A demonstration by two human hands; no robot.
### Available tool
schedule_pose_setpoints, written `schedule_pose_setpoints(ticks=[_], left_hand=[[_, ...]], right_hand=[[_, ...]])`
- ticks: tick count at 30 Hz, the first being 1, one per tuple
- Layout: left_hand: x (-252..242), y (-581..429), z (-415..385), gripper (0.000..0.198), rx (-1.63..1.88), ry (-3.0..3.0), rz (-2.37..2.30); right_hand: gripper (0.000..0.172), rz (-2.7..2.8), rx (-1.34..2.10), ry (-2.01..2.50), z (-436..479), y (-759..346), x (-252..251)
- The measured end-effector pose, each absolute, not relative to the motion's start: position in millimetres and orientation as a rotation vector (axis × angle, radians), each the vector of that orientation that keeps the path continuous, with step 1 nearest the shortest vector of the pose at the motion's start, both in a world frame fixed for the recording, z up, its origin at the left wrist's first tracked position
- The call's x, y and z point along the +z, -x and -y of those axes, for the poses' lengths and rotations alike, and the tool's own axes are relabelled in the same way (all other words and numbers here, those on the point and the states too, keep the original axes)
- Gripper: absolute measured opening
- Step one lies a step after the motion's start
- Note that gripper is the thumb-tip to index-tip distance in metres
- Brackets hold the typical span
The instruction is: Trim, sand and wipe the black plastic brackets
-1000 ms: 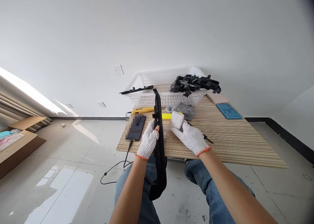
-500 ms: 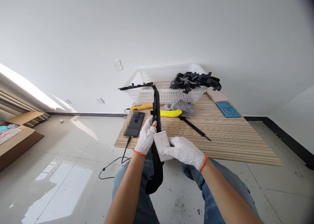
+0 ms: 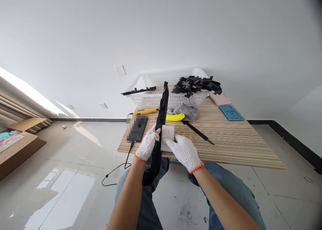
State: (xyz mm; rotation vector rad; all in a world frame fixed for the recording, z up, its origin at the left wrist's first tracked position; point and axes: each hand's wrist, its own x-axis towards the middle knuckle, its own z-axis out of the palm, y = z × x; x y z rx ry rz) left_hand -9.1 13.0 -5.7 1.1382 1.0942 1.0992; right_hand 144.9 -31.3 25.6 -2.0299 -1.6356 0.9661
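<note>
My left hand [image 3: 147, 145], in a white knit glove, is closed round the middle of a long black plastic part [image 3: 161, 114]. The part stands tilted, its top near the basket and its lower end [image 3: 150, 174] down between my knees. My right hand [image 3: 183, 150], also gloved, is closed on a small white block [image 3: 168, 135] and presses it against the right side of the black part, just above the table's near edge.
A striped wooden table [image 3: 233, 146] carries a white mesh basket [image 3: 153, 99] with black plastic parts [image 3: 196, 85], a yellow knife [image 3: 175, 117], a grey glove [image 3: 184, 111], a black thin tool [image 3: 198, 132], a phone [image 3: 138, 128] on a cable, a blue pad [image 3: 230, 112]. A cardboard box [image 3: 15, 146] sits on the floor at left.
The black part has tipped, its top swinging right and its lower end left. My right hand brought the white block from in front of the part to against its right side, higher up.
</note>
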Motion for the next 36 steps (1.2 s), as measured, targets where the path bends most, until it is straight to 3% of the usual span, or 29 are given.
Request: schedule_pose_setpoints(ticks=[8,13,20,25,30,36], left_hand=[[0,10,-10,0.026,1.072,-1.196,-1.128],[4,6,-9,0.038,1.102,-1.147,-1.132],[2,4,-8,0.045,1.216,-1.185,-1.25],[0,17,-5,0.028,1.034,-1.217,-1.003],[-6,30,-4,0.055,0.88,-1.21,-0.766],[-6,33,-1,0.055,0.852,-1.216,-0.739]], right_hand=[[0.043,1.586,0.968,1.969,26,-146,17],[0.039,1.802,1.009,1.688,29,-155,11],[0.041,1.807,1.057,1.857,28,-152,20],[0.04,1.673,1.044,1.907,27,-149,18],[0.043,1.6,0.966,1.942,26,-148,15],[0.044,1.553,0.925,1.935,21,-152,11]])
